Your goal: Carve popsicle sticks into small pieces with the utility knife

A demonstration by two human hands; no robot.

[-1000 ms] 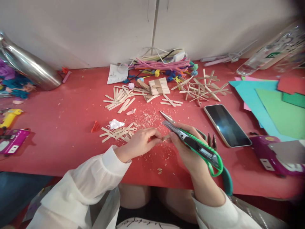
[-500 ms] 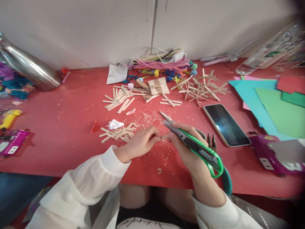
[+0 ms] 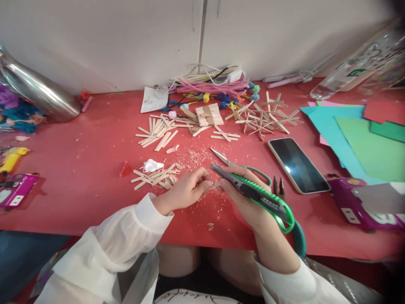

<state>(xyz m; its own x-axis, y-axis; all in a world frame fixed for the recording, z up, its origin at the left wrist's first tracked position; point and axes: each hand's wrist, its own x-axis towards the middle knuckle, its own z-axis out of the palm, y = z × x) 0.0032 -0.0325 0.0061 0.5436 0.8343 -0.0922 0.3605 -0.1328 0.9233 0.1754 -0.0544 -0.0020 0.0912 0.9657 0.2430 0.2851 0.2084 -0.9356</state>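
My left hand (image 3: 192,188) is closed, its thumb and fingers pinching one end of a small wooden craft stick (image 3: 216,185). My right hand (image 3: 249,202) wraps round a green and black utility knife (image 3: 257,192), blade pointing up and left; its thumb lies near the stick's other end. On the red table (image 3: 95,181), wood shavings (image 3: 194,158) lie scattered beyond and below the hands. Scissors (image 3: 221,156) rest partly behind the right hand. To the left hand's far side is a small pile of craft sticks (image 3: 155,177) with a crumpled white scrap (image 3: 152,165).
More craft sticks (image 3: 158,131) and a stick bundle (image 3: 209,115) lie farther back. A phone (image 3: 299,164), coloured paper (image 3: 357,143) and a purple glue gun (image 3: 351,202) are at right. A steel flask (image 3: 41,88) leans at left. Pliers (image 3: 279,188) lie beside the right hand.
My right hand and the utility knife have shifted slightly left, closer to my left hand. The left hand keeps its pinch on the stick.
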